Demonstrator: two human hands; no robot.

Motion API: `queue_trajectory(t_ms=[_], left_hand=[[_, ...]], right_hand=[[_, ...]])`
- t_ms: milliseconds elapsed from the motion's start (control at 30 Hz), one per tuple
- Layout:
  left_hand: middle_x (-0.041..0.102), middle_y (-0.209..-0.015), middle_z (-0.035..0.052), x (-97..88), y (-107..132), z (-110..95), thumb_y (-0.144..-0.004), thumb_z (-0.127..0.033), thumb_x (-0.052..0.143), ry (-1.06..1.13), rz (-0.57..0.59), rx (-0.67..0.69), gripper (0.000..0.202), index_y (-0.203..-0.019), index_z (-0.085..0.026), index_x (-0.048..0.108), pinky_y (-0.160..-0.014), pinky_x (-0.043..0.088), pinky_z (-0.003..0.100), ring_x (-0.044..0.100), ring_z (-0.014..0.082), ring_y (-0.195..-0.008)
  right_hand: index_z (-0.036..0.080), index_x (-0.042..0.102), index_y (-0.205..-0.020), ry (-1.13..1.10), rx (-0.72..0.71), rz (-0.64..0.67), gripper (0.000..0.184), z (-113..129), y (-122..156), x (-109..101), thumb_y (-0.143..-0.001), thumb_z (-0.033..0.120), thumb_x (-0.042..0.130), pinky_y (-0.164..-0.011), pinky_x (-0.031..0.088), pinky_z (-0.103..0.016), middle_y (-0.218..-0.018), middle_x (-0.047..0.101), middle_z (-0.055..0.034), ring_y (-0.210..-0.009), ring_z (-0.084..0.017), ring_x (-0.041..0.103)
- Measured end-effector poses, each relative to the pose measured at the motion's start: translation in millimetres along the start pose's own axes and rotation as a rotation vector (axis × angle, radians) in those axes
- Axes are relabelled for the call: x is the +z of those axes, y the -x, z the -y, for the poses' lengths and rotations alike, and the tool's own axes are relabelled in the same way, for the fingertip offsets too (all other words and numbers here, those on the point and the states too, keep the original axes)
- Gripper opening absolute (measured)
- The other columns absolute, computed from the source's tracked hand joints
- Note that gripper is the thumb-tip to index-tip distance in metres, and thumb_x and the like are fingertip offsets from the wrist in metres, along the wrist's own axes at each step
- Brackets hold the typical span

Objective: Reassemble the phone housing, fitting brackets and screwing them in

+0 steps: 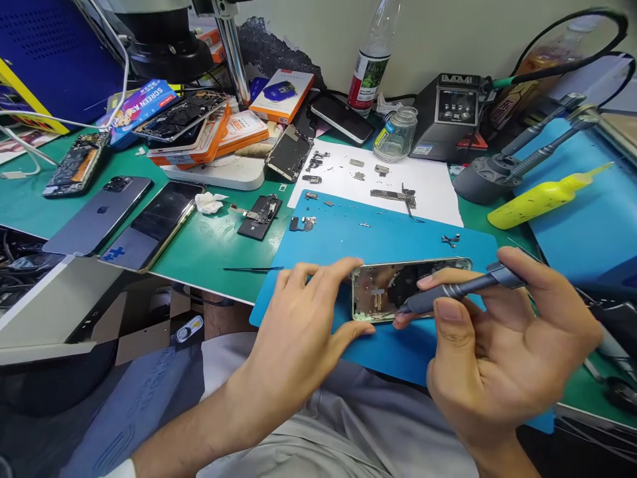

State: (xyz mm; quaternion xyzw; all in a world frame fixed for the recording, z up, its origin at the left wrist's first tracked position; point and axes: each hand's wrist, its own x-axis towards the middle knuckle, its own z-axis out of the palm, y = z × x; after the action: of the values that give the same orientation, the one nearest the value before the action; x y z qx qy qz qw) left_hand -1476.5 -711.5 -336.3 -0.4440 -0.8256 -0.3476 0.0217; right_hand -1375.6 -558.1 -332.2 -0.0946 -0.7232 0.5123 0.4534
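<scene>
An opened phone housing (374,292) lies on the blue mat (328,242), its inside facing up. My left hand (303,318) grips the housing's left end, thumb on the near edge and fingers at the far corner. In my right hand (502,345) is a grey screwdriver (452,290), pinched between thumb and fingers with the index finger near its back end. Its tip points down into the housing; the exact contact spot is too small to make out. Part of the housing is hidden behind the right fingers.
Small phone parts lie on the mat and on white paper (428,174), including a logic board (391,195). A battery (260,217) and two phones (102,212) are at left. A glass jar (397,136), soldering station (448,119), screwdriver holder (485,179) and yellow bottle (537,201) stand or lie behind.
</scene>
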Motion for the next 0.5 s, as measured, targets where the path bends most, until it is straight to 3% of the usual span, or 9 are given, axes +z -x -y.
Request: queue_trajectory(t_ms=[167, 367, 500], left_hand=[[0.079, -0.114, -0.0075, -1.7, 1.4, 0.8, -0.094, -0.009, 0.081, 0.178, 0.032, -0.028, 0.068, -0.147, -0.034, 0.046, -0.091, 0.042, 0.032, 0.067, 0.0188, -0.106], [0.08, -0.116, -0.0098, -2.2, 2.1, 1.2, -0.095, -0.007, 0.079, 0.212, 0.029, -0.037, 0.063, -0.144, -0.034, 0.048, -0.092, 0.04, 0.033, 0.068, 0.0184, -0.108], [0.081, -0.119, -0.0083, -1.6, 3.3, 2.1, -0.097, -0.01, 0.078, 0.214, 0.029, -0.029, 0.061, -0.145, -0.034, 0.048, -0.093, 0.04, 0.035, 0.069, 0.0201, -0.107]], right_hand=[[0.037, 0.062, -0.148, 0.008, -0.016, 0.074, 0.065, -0.6, 0.2, -0.7, -0.094, 0.004, 0.07, -0.054, 0.064, -0.031, -0.104, 0.071, -0.0046, -0.084, -0.02, 0.07], [0.041, 0.062, -0.148, 0.048, -0.019, 0.11, 0.069, -3.7, 0.0, 1.4, -0.092, 0.004, 0.074, -0.055, 0.065, -0.034, -0.107, 0.074, -0.0032, -0.074, -0.019, 0.07], [0.043, 0.06, -0.15, 0.081, -0.023, 0.125, 0.073, -5.1, 1.5, 1.4, -0.091, 0.003, 0.074, -0.06, 0.067, -0.035, -0.108, 0.074, -0.004, -0.084, -0.022, 0.073]])
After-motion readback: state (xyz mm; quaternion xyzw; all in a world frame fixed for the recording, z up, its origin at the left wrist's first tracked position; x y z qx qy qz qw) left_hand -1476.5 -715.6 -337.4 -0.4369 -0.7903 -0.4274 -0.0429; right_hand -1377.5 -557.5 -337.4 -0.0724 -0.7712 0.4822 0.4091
